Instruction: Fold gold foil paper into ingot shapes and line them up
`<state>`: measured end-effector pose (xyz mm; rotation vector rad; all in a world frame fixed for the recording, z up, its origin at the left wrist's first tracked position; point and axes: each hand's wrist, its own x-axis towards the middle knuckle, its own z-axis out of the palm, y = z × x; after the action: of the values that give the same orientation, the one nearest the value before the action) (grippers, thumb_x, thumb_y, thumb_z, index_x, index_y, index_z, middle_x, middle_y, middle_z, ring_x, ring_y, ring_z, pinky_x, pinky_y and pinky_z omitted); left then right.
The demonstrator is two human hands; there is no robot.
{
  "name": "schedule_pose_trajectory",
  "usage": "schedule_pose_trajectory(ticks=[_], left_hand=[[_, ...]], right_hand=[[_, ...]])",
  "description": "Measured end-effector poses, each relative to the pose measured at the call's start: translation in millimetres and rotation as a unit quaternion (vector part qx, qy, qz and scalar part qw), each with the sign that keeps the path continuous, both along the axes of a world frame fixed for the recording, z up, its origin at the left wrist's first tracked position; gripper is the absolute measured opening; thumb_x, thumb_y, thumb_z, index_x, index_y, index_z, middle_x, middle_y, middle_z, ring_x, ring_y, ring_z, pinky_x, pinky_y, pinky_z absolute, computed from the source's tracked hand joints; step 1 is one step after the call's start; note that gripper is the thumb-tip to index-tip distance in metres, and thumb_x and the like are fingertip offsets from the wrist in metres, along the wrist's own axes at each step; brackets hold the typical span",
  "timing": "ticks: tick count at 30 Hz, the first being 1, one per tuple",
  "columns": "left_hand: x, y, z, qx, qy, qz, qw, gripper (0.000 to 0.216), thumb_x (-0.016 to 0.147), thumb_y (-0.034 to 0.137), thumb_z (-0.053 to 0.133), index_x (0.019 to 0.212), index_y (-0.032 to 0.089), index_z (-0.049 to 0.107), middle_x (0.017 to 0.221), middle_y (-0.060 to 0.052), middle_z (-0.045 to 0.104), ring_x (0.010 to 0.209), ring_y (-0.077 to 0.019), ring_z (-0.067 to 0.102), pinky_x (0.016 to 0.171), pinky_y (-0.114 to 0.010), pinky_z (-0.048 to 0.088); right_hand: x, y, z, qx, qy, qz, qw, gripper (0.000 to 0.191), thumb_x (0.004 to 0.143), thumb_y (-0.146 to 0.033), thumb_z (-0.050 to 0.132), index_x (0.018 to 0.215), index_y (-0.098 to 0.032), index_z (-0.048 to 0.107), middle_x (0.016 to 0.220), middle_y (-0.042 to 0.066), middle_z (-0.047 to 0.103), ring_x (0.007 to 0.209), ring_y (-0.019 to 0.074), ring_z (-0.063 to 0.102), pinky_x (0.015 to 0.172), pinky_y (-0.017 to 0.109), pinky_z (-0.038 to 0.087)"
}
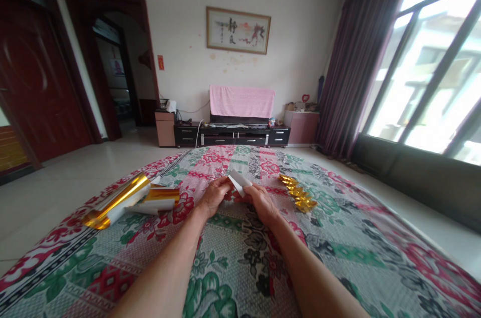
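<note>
Both my hands meet over the middle of a flower-patterned cloth (240,258) and pinch a small folded piece of paper (239,181), white side up. My left hand (215,196) grips its left end, fingers closed. My right hand (262,201) grips its right end, fingers closed too. To the right lies a row of several folded gold paper pieces (298,193). On the left sits a loose pile of gold foil sheets (128,200), some curled, white backs showing.
The cloth covers a wide low surface that fills the foreground. Beyond it are a tiled floor, a black TV cabinet (231,135) with a pink cloth over it, a dark red door at left and a big window with dark curtains at right.
</note>
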<state>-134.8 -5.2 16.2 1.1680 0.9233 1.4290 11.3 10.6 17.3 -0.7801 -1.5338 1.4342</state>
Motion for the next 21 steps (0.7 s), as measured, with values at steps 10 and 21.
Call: schedule_pose_trajectory(ticks=[10,21], left_hand=[[-5,6,-7.8,-0.018,-0.044,0.020,0.999,0.041,0.056,0.014,0.055,0.097,0.017,0.059,0.064,0.004,0.057,0.050,-0.0085,0.053,0.047,-0.020,0.041],[-7,1,-2.0,-0.029,-0.080,-0.019,0.996,0.052,0.060,0.021,0.064,0.110,0.019,0.056,0.080,-0.001,0.063,0.061,-0.0099,0.056,0.050,-0.019,0.043]], right_hand=[[-3,-2,0.3,0.020,-0.029,-0.047,0.998,0.027,0.068,-0.031,0.051,0.085,-0.014,0.065,0.060,-0.001,0.062,0.058,0.0137,0.053,0.055,0.023,0.038],[-10,4,-9.8,-0.006,0.056,-0.036,0.998,0.033,0.060,-0.027,0.063,0.090,-0.015,0.061,0.064,-0.002,0.061,0.051,0.0086,0.045,0.049,0.020,0.032]])
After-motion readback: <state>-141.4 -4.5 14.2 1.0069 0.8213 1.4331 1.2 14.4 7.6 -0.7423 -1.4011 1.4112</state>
